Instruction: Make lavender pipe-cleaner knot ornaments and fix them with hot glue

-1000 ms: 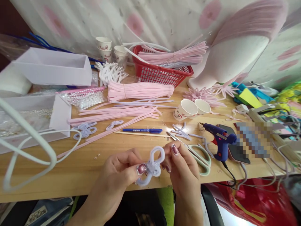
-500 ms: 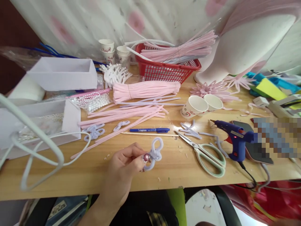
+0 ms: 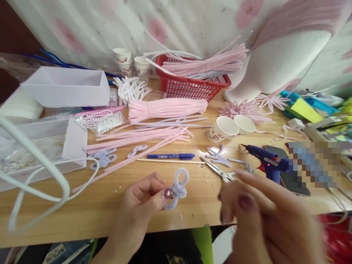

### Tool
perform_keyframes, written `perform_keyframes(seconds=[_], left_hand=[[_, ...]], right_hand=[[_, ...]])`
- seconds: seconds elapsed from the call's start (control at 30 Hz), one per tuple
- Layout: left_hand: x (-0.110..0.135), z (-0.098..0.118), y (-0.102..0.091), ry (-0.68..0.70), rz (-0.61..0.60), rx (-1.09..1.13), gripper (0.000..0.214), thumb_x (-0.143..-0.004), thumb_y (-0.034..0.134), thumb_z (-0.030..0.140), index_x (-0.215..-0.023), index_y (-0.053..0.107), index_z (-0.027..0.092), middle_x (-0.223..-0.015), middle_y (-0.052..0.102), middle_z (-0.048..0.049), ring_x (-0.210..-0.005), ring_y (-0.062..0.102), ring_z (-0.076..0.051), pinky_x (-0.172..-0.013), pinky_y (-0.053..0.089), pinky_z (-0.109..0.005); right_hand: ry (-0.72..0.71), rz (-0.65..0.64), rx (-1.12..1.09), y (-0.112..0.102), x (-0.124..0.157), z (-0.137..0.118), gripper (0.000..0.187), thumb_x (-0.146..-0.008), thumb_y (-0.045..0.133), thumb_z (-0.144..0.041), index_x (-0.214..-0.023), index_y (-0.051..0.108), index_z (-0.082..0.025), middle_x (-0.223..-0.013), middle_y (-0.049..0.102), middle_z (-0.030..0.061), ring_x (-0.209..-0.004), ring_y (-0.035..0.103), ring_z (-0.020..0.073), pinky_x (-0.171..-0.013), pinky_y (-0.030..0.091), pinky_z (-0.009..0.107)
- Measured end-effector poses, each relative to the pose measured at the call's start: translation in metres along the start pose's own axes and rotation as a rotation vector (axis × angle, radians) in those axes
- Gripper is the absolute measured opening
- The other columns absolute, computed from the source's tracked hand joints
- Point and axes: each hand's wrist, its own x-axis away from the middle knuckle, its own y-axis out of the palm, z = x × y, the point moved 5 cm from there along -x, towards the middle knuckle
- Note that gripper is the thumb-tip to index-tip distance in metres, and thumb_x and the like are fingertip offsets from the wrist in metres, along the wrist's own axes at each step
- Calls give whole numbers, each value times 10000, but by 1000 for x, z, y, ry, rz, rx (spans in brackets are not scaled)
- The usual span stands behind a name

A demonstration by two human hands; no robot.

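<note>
My left hand (image 3: pixel 147 203) pinches a small lavender pipe-cleaner loop piece (image 3: pixel 178 189) between thumb and fingers, above the front of the table. The piece has one loop standing up, another hanging down and a bunched middle. My right hand (image 3: pixel 264 216) is raised at the lower right, blurred, its fingers loosely bent and apart, with nothing visible in it. It hides the handles of the scissors (image 3: pixel 217 170) and part of the glue gun (image 3: pixel 266 157). Beyond my left hand lie a blue pen (image 3: pixel 170 156) and a thin wooden stick (image 3: pixel 165 160).
Pink pipe cleaners (image 3: pixel 167 110) lie mid-table, with lavender looped pieces (image 3: pixel 103 158) to their left. Behind are a red basket (image 3: pixel 192 88) and paper cups (image 3: pixel 222 128). White boxes (image 3: pixel 66 90) and a white cable (image 3: pixel 55 179) occupy the left. A phone (image 3: pixel 297 183) lies at right.
My right hand has come into view at the lower right, in front of the scissors. My left hand keeps its pinch on the lavender loop piece. The whole view has shifted slightly.
</note>
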Motion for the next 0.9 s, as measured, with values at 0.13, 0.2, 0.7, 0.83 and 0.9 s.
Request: perform_keyframes(seconds=[0.13, 0.2, 0.7, 0.83, 0.9], left_hand=[[-1, -2, 1, -32, -4, -3, 154, -615, 815, 206, -491, 724, 203, -625, 540, 14, -588, 474, -112, -556, 349, -245], [-2, -3, 2, -48, -14, -21, 149, -610, 820, 215, -494, 727, 207, -622, 541, 9, -596, 478, -125, -561, 340, -258], [-6, -11, 8, -164, -168, 1, 203, -672, 780, 219, -499, 678, 192, -606, 466, 34, -597, 414, -116, -594, 319, -264], [-6, -10, 8, -145, -142, -1, 192, -665, 778, 207, -501, 679, 190, -610, 500, 29, -603, 433, -116, -597, 328, -257], [-7, -10, 7, -137, -115, 5, 188, -654, 777, 206, -498, 674, 191, -617, 516, 28, -601, 440, -115, -590, 334, -255]], right_hand=[[172, -102, -252, 29, -21, 25, 161, -1005, 608, -293, -930, 736, -228, -483, 388, -92, -418, 375, 77, -425, 317, 216], [304, -186, -375, 39, -23, 38, 246, -1006, 605, -387, -876, 723, -214, -469, 364, -92, -434, 354, 82, -455, 320, 217], [766, -494, -787, 63, -14, 54, 337, -893, 719, -515, -925, 817, -195, -585, 475, -32, -541, 417, 98, -531, 369, 208], [783, -475, -811, 61, -9, 58, 228, -923, 718, -410, -916, 794, -195, -572, 433, -48, -534, 354, 86, -541, 347, 198], [775, -466, -832, 61, -8, 60, 202, -931, 713, -384, -890, 783, -199, -563, 399, -59, -528, 318, 84, -548, 339, 199]])
